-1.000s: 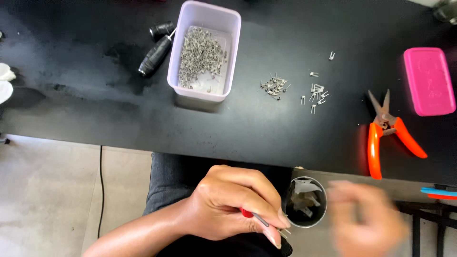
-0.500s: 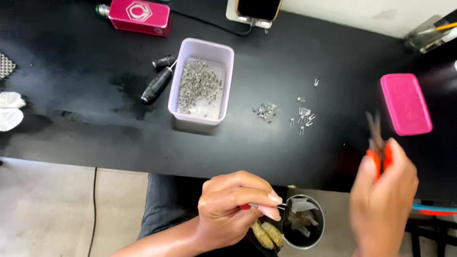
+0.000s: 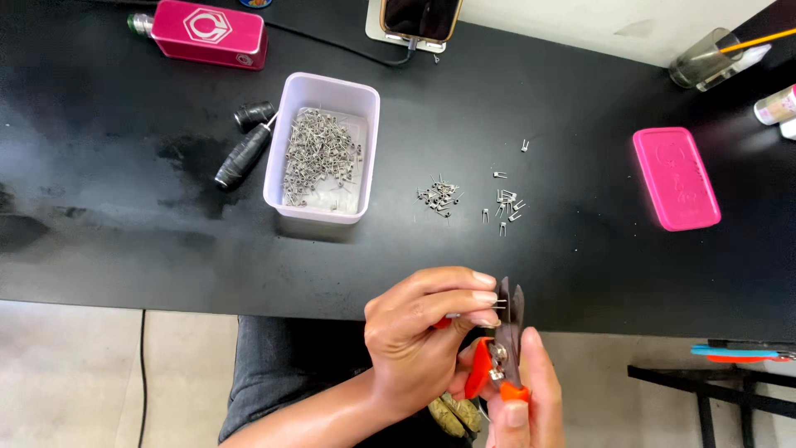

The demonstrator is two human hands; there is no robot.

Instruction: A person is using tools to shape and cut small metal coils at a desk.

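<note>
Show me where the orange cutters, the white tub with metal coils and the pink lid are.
orange cutters [image 3: 497, 365]: head view, on the pivot just above the orange handles.
white tub [image 3: 332, 85]: head view, on its far rim.
pink lid [image 3: 676, 178]: head view, on the middle of its flat top.

A single head-worn camera looks steeply down from above the seated person, close over both hands at the bottom edge, facing forward across the black table [image 3: 124, 241] to its far edge by the wall.
</note>
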